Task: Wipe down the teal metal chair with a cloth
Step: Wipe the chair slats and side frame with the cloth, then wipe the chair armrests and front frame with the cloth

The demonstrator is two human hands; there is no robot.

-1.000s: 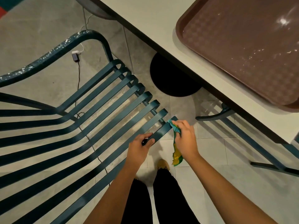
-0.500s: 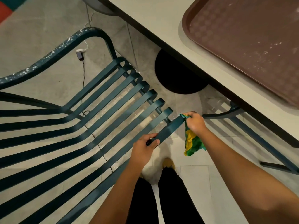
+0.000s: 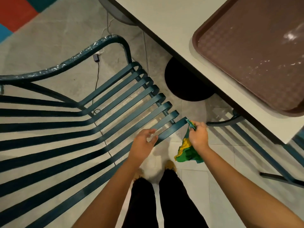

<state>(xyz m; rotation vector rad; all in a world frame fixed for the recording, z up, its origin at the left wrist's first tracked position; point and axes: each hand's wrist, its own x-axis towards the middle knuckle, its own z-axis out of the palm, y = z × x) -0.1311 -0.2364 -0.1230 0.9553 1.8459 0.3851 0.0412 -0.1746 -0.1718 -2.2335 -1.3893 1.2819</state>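
Down at the front edge of the seat, the right hand [image 3: 198, 134] pinches a bunched green and yellow cloth [image 3: 187, 152] against the curled tip of the nearest slat [image 3: 172, 130] of the teal metal chair [image 3: 115, 102]. Most of the cloth hangs loose below the hand. The chair stands on the tiled floor [image 3: 49, 46] to the person's left, its seat front turned toward the table [image 3: 164, 22]. The left hand [image 3: 142, 145] sits over the same slat with fingers loosely curled, but blur makes it impossible to tell whether they hold the metal or only hover. The cloth looks soft, limp and light, so it probably works best wadded into a firm pad under the fingertips. The chair looks rigid and likely heavy enough to stay put (smooth paint may let a palm slide), and a slat or the chipped armrest [image 3: 65, 66] seems the natural place to steady it. The rolled slat ends and the gaps between slats could snag loose fabric. Room is tight ahead, where the table edge carrying a brown tray [image 3: 195, 41] overhangs, with its black base [image 3: 187, 86] below and a second chair [image 3: 246, 129] just to the right. Long strokes leftward along the slats have open space.
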